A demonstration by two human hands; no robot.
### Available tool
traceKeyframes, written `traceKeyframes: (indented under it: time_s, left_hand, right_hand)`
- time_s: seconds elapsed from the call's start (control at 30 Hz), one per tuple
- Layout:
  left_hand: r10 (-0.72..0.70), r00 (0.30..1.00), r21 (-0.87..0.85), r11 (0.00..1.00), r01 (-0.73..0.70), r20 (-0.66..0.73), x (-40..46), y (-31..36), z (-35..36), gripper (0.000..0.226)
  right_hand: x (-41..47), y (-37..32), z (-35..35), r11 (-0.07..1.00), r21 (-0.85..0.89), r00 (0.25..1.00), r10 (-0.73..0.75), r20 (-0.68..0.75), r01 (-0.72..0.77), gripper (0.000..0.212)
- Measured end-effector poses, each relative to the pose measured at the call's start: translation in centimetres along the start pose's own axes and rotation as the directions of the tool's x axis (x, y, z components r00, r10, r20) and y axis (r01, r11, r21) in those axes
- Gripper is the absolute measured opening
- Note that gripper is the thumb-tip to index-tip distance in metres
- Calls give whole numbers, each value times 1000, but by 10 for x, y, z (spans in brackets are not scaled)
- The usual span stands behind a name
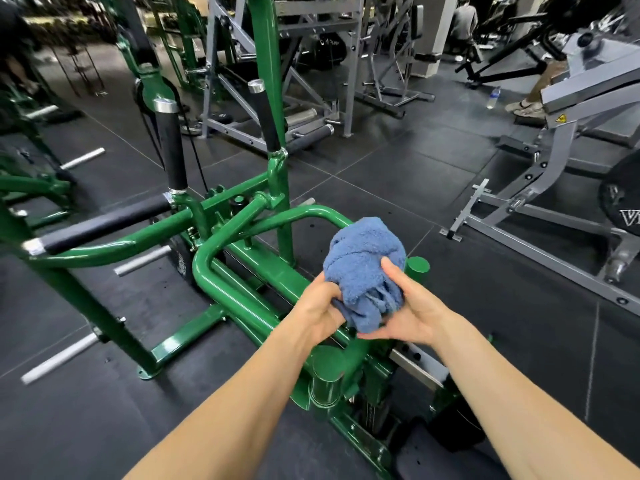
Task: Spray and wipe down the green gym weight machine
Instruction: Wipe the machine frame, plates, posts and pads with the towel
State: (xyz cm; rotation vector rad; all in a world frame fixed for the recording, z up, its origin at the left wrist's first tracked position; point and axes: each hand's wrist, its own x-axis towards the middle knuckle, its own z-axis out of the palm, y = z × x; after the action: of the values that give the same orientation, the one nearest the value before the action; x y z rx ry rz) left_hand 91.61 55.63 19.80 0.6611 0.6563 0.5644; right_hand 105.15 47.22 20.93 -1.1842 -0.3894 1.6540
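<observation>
While both hands work at the same bundle, the blue towel (363, 271) sits bunched into a ball in mid-air, apart from every tube of the green weight machine (239, 261). The left hand (320, 311) grips the lower left folds with curled fingers; the right hand (412, 311) cups the right side, thumb pressed up against the cloth. Directly beneath the hands runs the machine's bent green frame tube, and just beyond the right hand's thumb stands a short green capped post (418, 268).

Risks, as judged from this arrangement: a frayed tail hangs loose between the palms, and it could snag on the bolts and brackets under the hands once wiping starts. A tightly balled cloth offers little flat contact, so round tubing may be only streaked. No spray bottle is in view, so whether the surface is wetted cannot be told.

Surroundings: up and to the left of the left hand rise two black foam grips (171, 150) on chromed collars, which break up a continuous stroke along the frame. Bare steel pegs (142, 261) project low to the left. Well to the right of the right hand stands a grey machine (554, 161), and far beyond it a water bottle (493, 97) on the dark rubber floor (398, 174).
</observation>
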Motion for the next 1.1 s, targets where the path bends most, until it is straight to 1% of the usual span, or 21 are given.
traceKeyframes:
  time_s: [0.07, 0.1, 0.13, 0.17, 0.2, 0.23, 0.27, 0.3, 0.33, 0.4, 0.43, 0.47, 0.53, 0.6, 0.67, 0.73, 0.8, 0.9, 0.97, 1.03, 1.1]
  left_hand:
    - [-32, 999, -49, 998, 32, -2, 6, 1, 3, 47]
    - [-27, 999, 39, 999, 26, 19, 10, 4, 0, 49]
    - [-9, 999, 230, 973, 0, 42, 15, 7, -7, 55]
    - [10, 998, 498, 866, -37, 57, 18, 12, -16, 63]
    - [10, 998, 748, 662, -54, 63, 19, 15, -27, 73]
    - [14, 1000, 906, 422, -30, 27, 18, 15, -37, 78]
    - [38, 999, 978, 206, 16, -25, 15, 14, -44, 77]
    - [87, 993, 997, 21, 72, -74, 13, 9, -52, 70]
    - [144, 985, 980, -158, 120, -97, 9, 4, -57, 56]
    - [229, 972, 899, -411, 152, -60, 5, -11, -59, 24]
    - [256, 966, 866, -479, 143, -18, 5, -17, -60, 15]
    - [283, 959, 860, -490, 143, 2, 5, -20, -59, 10]
    - [331, 944, 877, -458, 144, 18, 10, -23, -62, 8]
    - [356, 934, 873, -462, 156, 22, 13, -25, -67, 9]
    - [379, 924, 874, -463, 147, 45, 13, -30, -69, 15]
    - [409, 910, 879, -454, 145, 61, 13, -30, -70, 25]
    - [428, 902, 882, -443, 161, 51, 15, -30, -72, 27]
    - [433, 899, 887, -437, 148, 63, 13, -32, -71, 29]
    - [446, 893, 891, -428, 148, 66, 13, -33, -71, 32]
    - [457, 887, 890, -428, 155, 65, 13, -32, -71, 31]
    - [456, 888, 888, -431, 157, 65, 12, -31, -71, 29]
  right_hand:
    - [9, 1, 2, 992, 113, 996, -62, 70, 54, 75]
    - [12, -1, 4, 990, 102, 994, -105, 42, 100, 67]
    - [16, -3, 5, 986, 66, 988, -153, -18, 153, 53]
    - [20, -5, 5, 978, -9, 972, -208, -113, 208, 41]
    - [25, -6, 3, 954, -151, 935, -286, -208, 258, 32]
    - [29, -5, 2, 892, -358, 882, -385, -274, 278, 25]
    - [33, -1, 0, 769, -597, 821, -482, -308, 228, 25]
    - [35, 5, 0, 586, -800, 766, -570, -297, 126, 33]
    - [38, 17, 2, 367, -930, 747, -621, -237, 10, 43]
    - [42, 49, 10, -27, -989, 799, -594, -100, -144, 59]
    - [44, 68, 10, -151, -972, 833, -548, -71, -182, 65]
    - [44, 82, 10, -201, -955, 848, -524, -83, -217, 69]
    - [52, 102, -3, -172, -949, 841, -523, -140, -265, 75]
    - [66, 106, -16, -33, -968, 842, -501, -200, -250, 82]
    - [71, 102, -21, 122, -968, 878, -408, -252, -222, 83]
    - [70, 105, -17, 202, -966, 885, -403, -234, -163, 64]
    - [57, 114, -12, 218, -969, 875, -439, -205, -118, 43]
    - [31, 131, -10, 267, -955, 840, -483, -249, -129, 32]
    - [27, 136, -13, 201, -963, 824, -503, -260, -181, 39]
    - [35, 129, -14, 41, -964, 812, -530, -244, -262, 51]
    - [50, 120, -7, -7, -945, 766, -588, -261, -327, 50]
